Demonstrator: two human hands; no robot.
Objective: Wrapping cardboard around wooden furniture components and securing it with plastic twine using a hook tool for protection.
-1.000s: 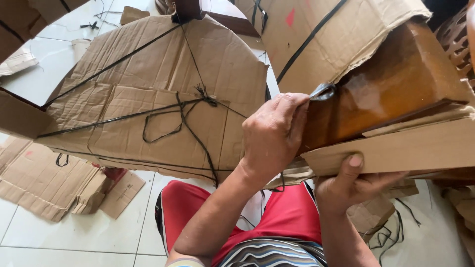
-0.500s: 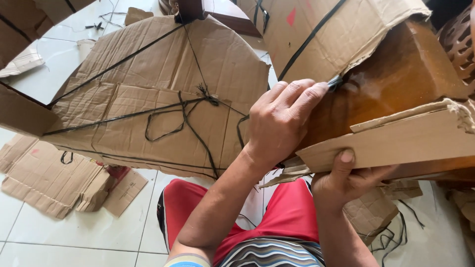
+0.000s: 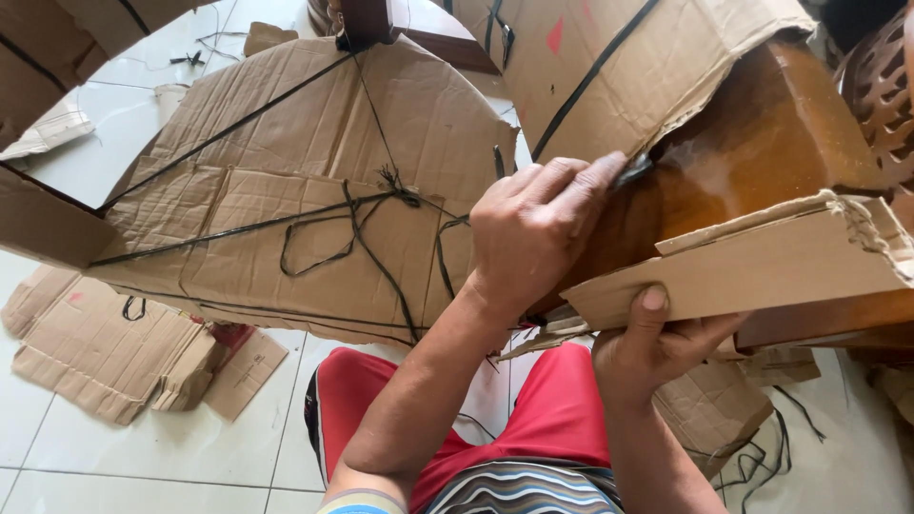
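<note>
A glossy brown wooden furniture piece (image 3: 762, 143) is wrapped in torn cardboard (image 3: 609, 67) bound with black plastic straps (image 3: 581, 105). My left hand (image 3: 533, 228) lies against the wood, its fingers pinched on a small dark tool (image 3: 633, 171) where the cardboard edge meets a strap. Below it, my right hand (image 3: 657, 347) grips a loose folded cardboard strip (image 3: 762, 266) from underneath, thumb on its face. I sit on the floor in red shorts (image 3: 552, 419).
A large flattened cardboard wrap (image 3: 286, 190) with knotted black straps leans to the left. Cardboard scraps (image 3: 105, 362) lie on the white tiled floor (image 3: 143, 457). Loose straps (image 3: 762, 457) trail at the lower right. Carved wood (image 3: 881, 86) stands at the right edge.
My left hand has slid up and to the right along the wood with the tool, fingers stretching out. The cardboard strip in my right hand has tilted and come further loose.
</note>
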